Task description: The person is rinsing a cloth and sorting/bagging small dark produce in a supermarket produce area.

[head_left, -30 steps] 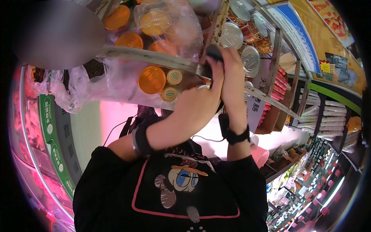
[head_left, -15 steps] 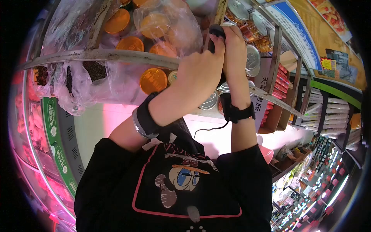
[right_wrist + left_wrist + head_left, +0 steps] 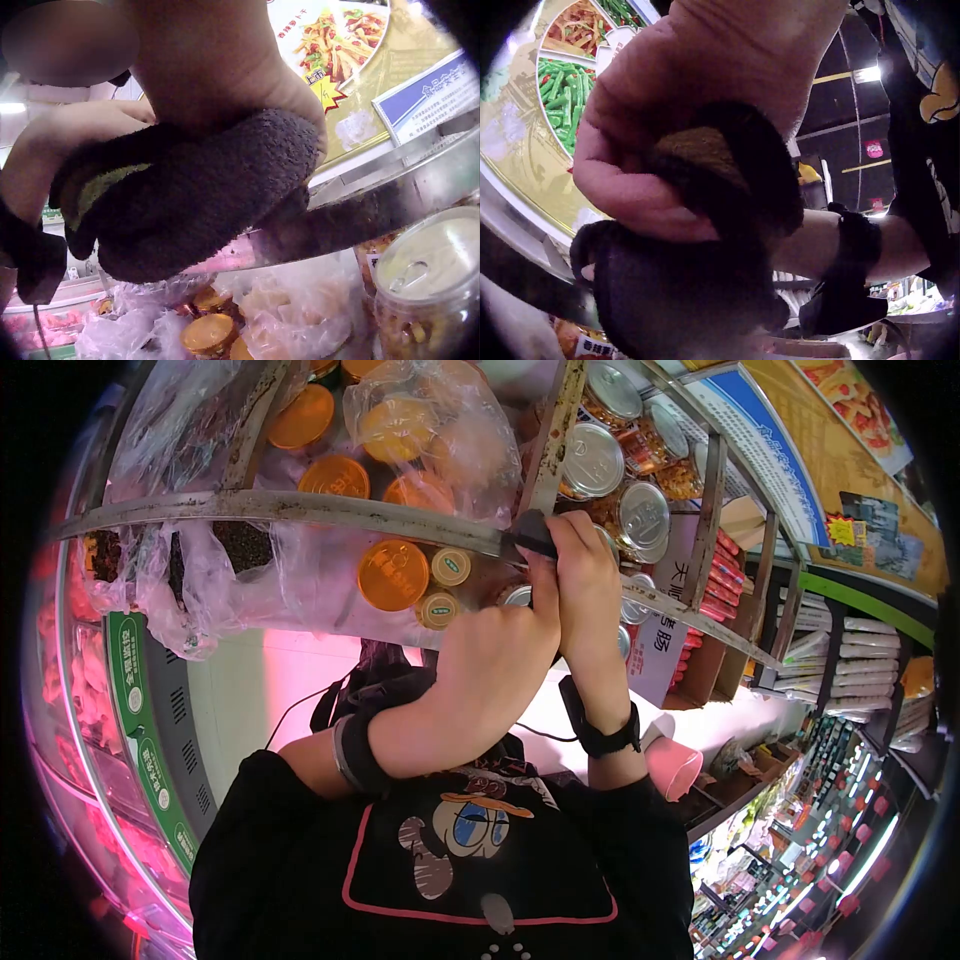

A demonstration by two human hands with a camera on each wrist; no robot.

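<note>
A dark fuzzy cloth (image 3: 533, 534) is bunched at a corner of the metal rack rail (image 3: 300, 506); contact with the rail cannot be told for certain. My left hand (image 3: 500, 650) and right hand (image 3: 588, 585) meet side by side there, both holding the cloth. Curled fingers of my left hand (image 3: 649, 127) grip the folded dark cloth (image 3: 682, 285) in the left wrist view. In the right wrist view the cloth (image 3: 217, 187) covers most of my right hand's fingers, beside the rail (image 3: 360, 217).
Beneath the rack bars are orange-lidded jars (image 3: 394, 575), clear plastic bags (image 3: 240, 575) and cans with metal lids (image 3: 592, 460). Red packets (image 3: 725, 575) lie to the right, near a blue-edged notice (image 3: 765, 450). A pink-lit display case (image 3: 85, 690) stands at left.
Both hands and the cloth first moved up and away from my body, then came back down toward me, to the rail corner. Both hands kept hold of the cloth.
</note>
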